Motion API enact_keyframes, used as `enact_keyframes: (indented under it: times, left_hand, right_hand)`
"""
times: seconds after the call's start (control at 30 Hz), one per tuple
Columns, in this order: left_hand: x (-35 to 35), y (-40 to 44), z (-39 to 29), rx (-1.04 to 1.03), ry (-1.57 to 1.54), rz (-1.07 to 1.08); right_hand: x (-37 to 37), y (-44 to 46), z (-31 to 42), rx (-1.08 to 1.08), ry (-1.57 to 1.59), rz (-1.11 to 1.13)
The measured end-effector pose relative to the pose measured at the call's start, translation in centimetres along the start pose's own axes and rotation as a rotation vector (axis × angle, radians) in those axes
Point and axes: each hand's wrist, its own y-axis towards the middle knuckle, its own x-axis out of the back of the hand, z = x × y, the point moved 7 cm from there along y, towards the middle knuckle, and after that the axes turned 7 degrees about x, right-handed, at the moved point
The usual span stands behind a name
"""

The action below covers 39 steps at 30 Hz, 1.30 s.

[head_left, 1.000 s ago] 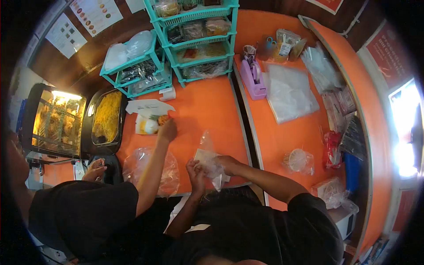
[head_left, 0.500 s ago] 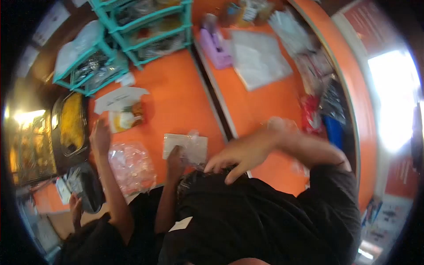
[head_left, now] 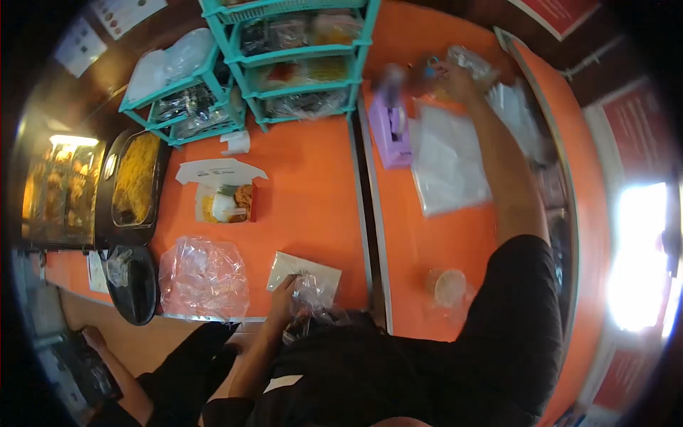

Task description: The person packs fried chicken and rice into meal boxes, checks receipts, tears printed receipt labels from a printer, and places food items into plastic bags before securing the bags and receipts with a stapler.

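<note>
One clear bag at six o'clock, clamped in the left hand's grip over a pale card, looks light, limp and slippery, best pinched by its edge; whether the right hand, near one o'clock, grips anything I can't tell.

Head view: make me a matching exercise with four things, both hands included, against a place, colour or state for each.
1. left hand
2. right hand
3. tape dispenser
4. food box

A. purple, beside the stack of clear bags
B. open, with food showing inside
C. beyond the stack of clear bags
D. at the pale rectangular piece

Pairs: 1-D, 2-C, 3-A, 4-B
</note>
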Motion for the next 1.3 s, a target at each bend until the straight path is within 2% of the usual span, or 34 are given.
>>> enact_keyframes:
  times: [0.1,0.17,0.2,0.27,0.33,0.37,0.47,0.53,0.6,0.63,0.7,0.73,0.83,0.97,1.1,1.17,1.23,1.3]
  left_hand:
    - [-1.3,0.3,1.5,0.016,0.038,-0.006]
    - [-1.1,-0.7,2.0,0.051,0.069,-0.017]
    - [-0.8,-0.3,1.4,0.086,0.08,-0.002]
    - [-0.9,-0.7,1.8,0.109,0.079,0.02]
    - [-0.6,-0.3,1.1,0.079,0.04,0.019]
    - [-1.4,-0.6,2.4,0.124,0.063,0.026]
    - [-0.7,-0.2,1.0,0.082,0.048,0.041]
    - [-1.7,-1.0,2.8,0.062,0.063,0.04]
    - [-1.6,-0.6,2.7,0.069,0.062,0.056]
    - [-1.4,-0.5,2.6,0.072,0.043,0.057]
    - [-0.7,-0.3,1.2,0.078,0.0,0.062]
    - [-0.6,-0.4,1.2,0.079,0.008,0.061]
    - [-0.5,-0.5,1.0,0.084,0.051,0.058]
    - [-0.1,-0.8,0.4,0.039,0.098,0.027]
    - [-0.6,-1.7,1.4,0.032,0.1,0.053]
    - [0.2,-2.1,0.6,0.064,0.097,0.039]
    - [0.8,-2.4,0.0,0.06,0.08,0.04]
    - [-0.3,-2.5,1.0,0.153,0.22,0.092]
  right_hand:
    - [-6.6,4.5,-2.3,0.11,0.128,0.068]
    - [-9.3,7.3,-3.0,0.057,0.001,0.303]
    - [-8.9,7.2,-1.7,-0.252,0.536,0.23]
    - [-10.3,7.7,-2.9,-0.265,0.539,0.181]
    - [-11.3,9.6,-5.4,-0.072,0.115,0.174]
    - [-11.2,9.6,-5.9,-0.208,0.206,0.195]
    - [-13.3,11.3,-3.9,0.329,-0.587,0.437]
    - [-11.5,9.3,-0.4,0.371,-0.572,0.324]
    - [-11.3,9.5,1.5,0.294,-0.568,0.364]
    - [-11.7,10.0,1.4,0.193,-0.568,0.466]
    - [-12.8,10.9,-0.4,0.019,-0.475,0.514]
    - [-14.2,11.6,-4.2,-0.053,-0.379,0.46]
    - [-14.3,12.5,-4.8,-0.006,-0.368,0.407]
    - [-7.6,11.0,-2.5,0.087,-0.364,0.144]
    - [3.7,5.5,3.4,0.21,-0.269,-0.221]
    - [8.7,1.1,7.6,0.103,-0.031,-0.266]
    - [11.4,-4.3,14.6,-0.237,0.552,-0.254]
    - [12.0,-9.0,19.3,-0.29,0.708,-0.228]
